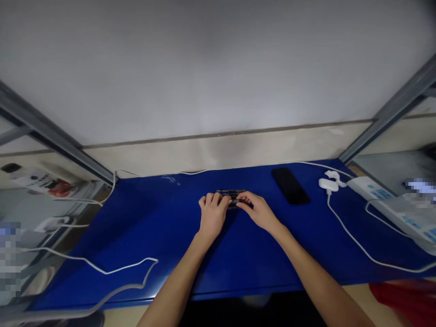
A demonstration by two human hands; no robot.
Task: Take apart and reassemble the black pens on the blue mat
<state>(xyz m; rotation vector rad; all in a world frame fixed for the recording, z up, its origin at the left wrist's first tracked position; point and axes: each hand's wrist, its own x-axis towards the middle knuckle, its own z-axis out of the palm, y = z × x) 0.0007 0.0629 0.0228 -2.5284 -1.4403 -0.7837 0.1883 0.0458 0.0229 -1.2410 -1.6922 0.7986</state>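
Several thin black pens (231,191) lie side by side on the blue tabletop (136,218), parallel to the wall. My left hand (214,211) rests over their left part, its fingers bent around the nearest ones and covering their ends. From the right, my right hand (258,210) pinches the right end of a near pen between thumb and fingers. My two hands are close together, with the middle of the pens showing between them. How many pens each hand grips is hidden by the fingers.
A black phone (290,185) lies to the right of my hands. Beyond it are a white charger (329,184) with its cable and a white power strip (391,211). A white cable (105,273) crosses the table's left side. Metal posts (391,109) frame both sides.
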